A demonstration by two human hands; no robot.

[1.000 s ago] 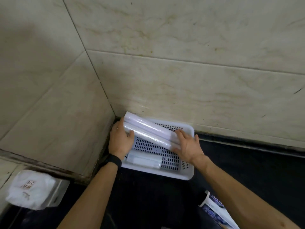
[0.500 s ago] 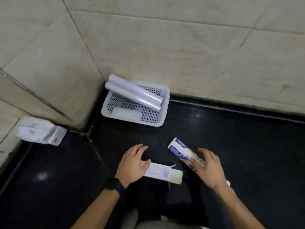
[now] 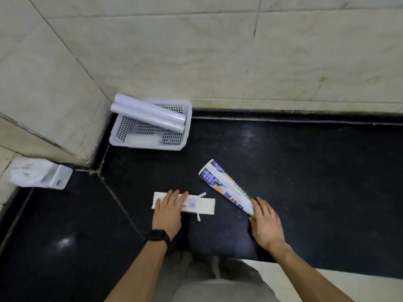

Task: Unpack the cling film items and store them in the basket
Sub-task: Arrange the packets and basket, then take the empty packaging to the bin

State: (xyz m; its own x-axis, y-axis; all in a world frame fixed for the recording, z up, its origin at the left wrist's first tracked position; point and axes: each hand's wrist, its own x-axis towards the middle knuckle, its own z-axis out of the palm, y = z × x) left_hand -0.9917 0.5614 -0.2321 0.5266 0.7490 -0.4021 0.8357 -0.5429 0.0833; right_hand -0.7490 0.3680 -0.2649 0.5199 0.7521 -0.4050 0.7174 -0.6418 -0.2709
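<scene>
A white perforated basket (image 3: 144, 147) sits in the wall corner on the black counter. Two cling film rolls (image 3: 150, 115) lie slanted across its rim, and a small white pack (image 3: 142, 140) lies inside. Nearer to me a flat white box (image 3: 200, 205) lies on the counter, and my left hand (image 3: 169, 211) rests flat on its left half, fingers spread. To the right lies a printed cling film box (image 3: 226, 189), angled away from me. My right hand (image 3: 265, 225) is open, fingertips touching that box's near end.
A white plastic packet (image 3: 39, 174) lies on the ledge at the far left. Tiled walls rise behind the basket and to its left. The black counter stretches away to the right, and a pale floor strip (image 3: 349, 280) shows at the lower right.
Both hands left the rolls on the basket and came back to the near counter. The left hand has settled on the white box; the right has reached the printed box's end.
</scene>
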